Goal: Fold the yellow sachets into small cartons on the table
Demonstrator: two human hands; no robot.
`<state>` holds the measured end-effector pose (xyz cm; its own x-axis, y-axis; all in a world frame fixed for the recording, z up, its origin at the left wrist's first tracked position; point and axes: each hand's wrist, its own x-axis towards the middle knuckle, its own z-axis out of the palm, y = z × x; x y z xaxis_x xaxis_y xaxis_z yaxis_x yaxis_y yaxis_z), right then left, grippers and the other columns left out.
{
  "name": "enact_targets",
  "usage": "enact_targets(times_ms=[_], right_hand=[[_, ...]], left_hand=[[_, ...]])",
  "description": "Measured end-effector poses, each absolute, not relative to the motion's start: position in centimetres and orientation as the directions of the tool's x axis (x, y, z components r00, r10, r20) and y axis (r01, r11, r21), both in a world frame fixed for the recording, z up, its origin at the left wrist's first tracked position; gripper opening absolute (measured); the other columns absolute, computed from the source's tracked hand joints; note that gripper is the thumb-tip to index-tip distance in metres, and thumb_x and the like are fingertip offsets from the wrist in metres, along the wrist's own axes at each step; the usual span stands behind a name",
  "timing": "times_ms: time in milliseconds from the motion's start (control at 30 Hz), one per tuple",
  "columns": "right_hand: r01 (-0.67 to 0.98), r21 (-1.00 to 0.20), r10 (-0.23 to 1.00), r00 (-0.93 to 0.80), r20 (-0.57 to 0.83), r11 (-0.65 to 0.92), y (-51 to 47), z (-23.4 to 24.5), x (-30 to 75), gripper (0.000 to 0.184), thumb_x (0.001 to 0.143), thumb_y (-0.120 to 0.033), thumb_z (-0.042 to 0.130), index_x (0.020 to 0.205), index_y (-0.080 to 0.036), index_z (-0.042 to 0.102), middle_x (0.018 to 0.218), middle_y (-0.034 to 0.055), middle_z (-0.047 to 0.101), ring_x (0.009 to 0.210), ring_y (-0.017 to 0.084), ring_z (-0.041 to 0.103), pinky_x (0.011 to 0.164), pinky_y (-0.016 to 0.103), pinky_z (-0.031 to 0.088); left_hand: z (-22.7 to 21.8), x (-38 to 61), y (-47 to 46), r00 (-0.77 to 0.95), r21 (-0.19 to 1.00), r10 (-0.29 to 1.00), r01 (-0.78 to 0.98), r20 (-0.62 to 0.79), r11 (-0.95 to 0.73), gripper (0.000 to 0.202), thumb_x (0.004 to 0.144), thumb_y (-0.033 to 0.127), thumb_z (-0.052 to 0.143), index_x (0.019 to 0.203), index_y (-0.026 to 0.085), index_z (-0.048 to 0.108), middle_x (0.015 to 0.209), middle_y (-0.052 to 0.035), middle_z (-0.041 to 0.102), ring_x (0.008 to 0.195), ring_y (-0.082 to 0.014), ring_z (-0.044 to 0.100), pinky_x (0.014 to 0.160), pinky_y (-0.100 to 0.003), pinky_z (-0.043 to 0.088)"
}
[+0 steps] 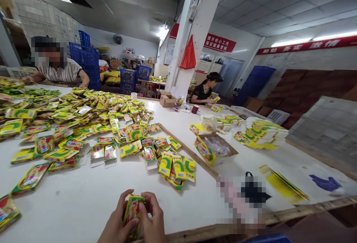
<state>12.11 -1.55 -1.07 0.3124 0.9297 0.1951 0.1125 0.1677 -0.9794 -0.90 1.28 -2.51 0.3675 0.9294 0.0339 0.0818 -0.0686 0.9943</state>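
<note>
Both of my hands meet at the near edge of the white table [83, 198]. Between them stands a small yellow, red and green carton [133, 210], held upright. My left hand [116, 223] wraps its left side with the thumb across the front. My right hand [152, 220] grips its right side, fingers curled over the top. Just beyond, a loose cluster of the same yellow cartons [175, 166] lies flat on the table.
A large heap of flat yellow cartons [83, 124] covers the left and middle of the table. An open box with plastic bags [216, 148] and stacked cartons [262, 133] sit to the right. Two seated people work at the far side; a white pillar [192, 31] rises behind.
</note>
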Motion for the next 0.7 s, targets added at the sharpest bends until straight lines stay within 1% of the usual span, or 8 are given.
enact_targets(times_ms=[100,233,333,433,600,700], right_hand=[[0.110,-0.975,0.900,0.377,0.221,0.193,-1.2,-1.8,11.8,0.018,0.082,-0.035,0.062,0.095,-0.023,0.067,0.082,0.0030,0.073,0.072,0.020,0.069,0.066,0.027,0.055],[0.101,-0.972,0.880,0.413,0.234,0.211,-1.0,-2.4,11.4,0.022,0.081,-0.042,0.063,0.093,-0.025,0.067,0.080,0.0027,0.073,0.071,0.022,0.069,0.064,0.028,0.054],[0.103,-0.975,0.884,0.410,0.224,0.199,-1.0,-2.6,11.5,0.022,0.080,-0.043,0.063,0.093,-0.025,0.067,0.080,0.0028,0.073,0.070,0.022,0.069,0.065,0.029,0.054],[0.103,-0.977,0.889,0.406,0.214,0.188,-1.0,-2.6,11.6,0.022,0.080,-0.042,0.063,0.093,-0.025,0.067,0.080,0.0022,0.073,0.071,0.022,0.069,0.066,0.029,0.054],[0.060,-0.971,0.871,0.432,0.235,0.233,-1.0,-2.7,11.5,0.029,0.081,-0.051,0.062,0.093,-0.025,0.066,0.081,0.0027,0.071,0.074,0.023,0.069,0.069,0.030,0.055],[0.061,-0.967,0.822,0.515,0.242,0.246,-2.0,-2.6,12.8,0.034,0.082,-0.057,0.059,0.094,-0.025,0.066,0.084,0.0036,0.072,0.076,0.024,0.069,0.069,0.030,0.055]], left_hand=[[-3.0,-0.6,1.3,0.345,0.993,0.938,0.089,0.041,-0.076,0.067,0.078,0.043,0.058,0.133,0.022,0.027,0.098,-0.0074,0.069,0.077,-0.0224,0.067,0.079,-0.032,0.051],[-2.6,-0.7,1.3,0.331,0.988,0.943,0.131,0.033,-0.081,0.068,0.076,0.045,0.061,0.133,0.023,0.031,0.092,-0.0065,0.071,0.073,-0.0226,0.067,0.077,-0.032,0.052],[-2.0,-0.9,1.3,0.332,0.987,0.943,0.142,0.019,-0.070,0.067,0.075,0.044,0.063,0.132,0.023,0.035,0.090,-0.0065,0.071,0.074,-0.0231,0.068,0.075,-0.031,0.053],[-1.9,-1.0,1.3,0.334,0.988,0.942,0.138,0.012,-0.062,0.069,0.075,0.046,0.064,0.133,0.023,0.035,0.091,-0.0065,0.071,0.073,-0.0229,0.068,0.072,-0.029,0.053],[-2.7,-0.7,1.3,0.358,0.992,0.933,0.107,0.028,-0.071,0.071,0.078,0.056,0.059,0.134,0.022,0.031,0.082,-0.0035,0.066,0.067,-0.0212,0.063,0.066,-0.029,0.049],[-3.1,-0.6,1.3,0.388,0.991,0.921,0.103,0.036,-0.082,0.070,0.082,0.060,0.053,0.135,0.022,0.029,0.075,-0.0001,0.061,0.058,-0.0172,0.057,0.058,-0.027,0.043]])
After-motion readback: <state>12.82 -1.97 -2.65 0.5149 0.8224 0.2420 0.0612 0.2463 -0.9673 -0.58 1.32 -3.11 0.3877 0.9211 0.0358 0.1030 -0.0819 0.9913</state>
